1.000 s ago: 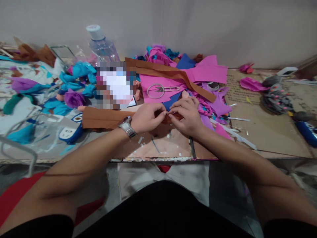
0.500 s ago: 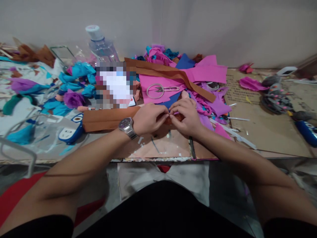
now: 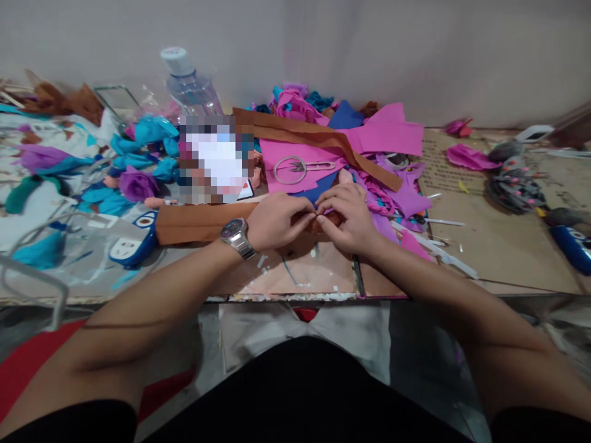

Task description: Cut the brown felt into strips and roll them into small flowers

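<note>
My left hand point(image 3: 279, 220), with a metal watch on its wrist, and my right hand point(image 3: 347, 216) meet fingertip to fingertip over the table. Both pinch a small piece of brown crepe paper point(image 3: 317, 224), mostly hidden by the fingers. A folded brown paper strip point(image 3: 198, 223) lies to the left and runs up to my left hand. Just beyond the fingers are a blue paper piece point(image 3: 318, 189) and bright pink paper sheets point(image 3: 277, 160). On the pink paper rest thread snips point(image 3: 318, 166) and a ring point(image 3: 276, 170).
A clear bottle point(image 3: 191, 89) stands at the back left, behind a blurred-out phone point(image 3: 245, 189). Turquoise and purple paper flowers point(image 3: 137, 183) and a blue-and-white power socket point(image 3: 133, 240) are on the left. Cardboard point(image 3: 466, 227) covers the right side, with a dark pincushion-like object point(image 3: 517, 187).
Almost nothing differs. My fingertips stay pinched together, and the brown strip on the left has shifted very slightly to the right.
</note>
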Motion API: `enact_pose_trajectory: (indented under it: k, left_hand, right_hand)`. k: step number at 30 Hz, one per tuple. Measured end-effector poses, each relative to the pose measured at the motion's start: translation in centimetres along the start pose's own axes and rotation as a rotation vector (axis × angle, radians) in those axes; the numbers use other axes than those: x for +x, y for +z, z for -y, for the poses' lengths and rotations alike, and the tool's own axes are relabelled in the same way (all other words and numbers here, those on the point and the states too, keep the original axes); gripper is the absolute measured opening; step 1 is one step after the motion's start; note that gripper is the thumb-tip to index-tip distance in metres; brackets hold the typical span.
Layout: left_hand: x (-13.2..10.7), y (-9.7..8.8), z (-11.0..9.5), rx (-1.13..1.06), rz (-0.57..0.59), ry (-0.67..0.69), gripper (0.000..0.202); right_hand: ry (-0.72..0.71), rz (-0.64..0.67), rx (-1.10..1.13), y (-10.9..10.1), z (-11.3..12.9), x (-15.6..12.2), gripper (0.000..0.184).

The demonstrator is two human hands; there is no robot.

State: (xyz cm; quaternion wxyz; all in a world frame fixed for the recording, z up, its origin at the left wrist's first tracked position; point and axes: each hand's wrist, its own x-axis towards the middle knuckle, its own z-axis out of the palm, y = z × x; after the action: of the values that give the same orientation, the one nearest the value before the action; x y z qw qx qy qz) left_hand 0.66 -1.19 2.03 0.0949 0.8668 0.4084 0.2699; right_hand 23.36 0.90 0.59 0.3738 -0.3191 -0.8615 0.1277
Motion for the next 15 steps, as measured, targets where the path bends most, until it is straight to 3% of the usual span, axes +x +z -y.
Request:
enact_pose_trajectory:
  k: [15]
  left_hand:
    - [0.23, -0.56, 0.72, -0.100, -0.002, -0.111, 0.021]
  right_hand:
    - [0.005, 0.017, -0.040, 0.00, -0.33, 0.14, 0.006]
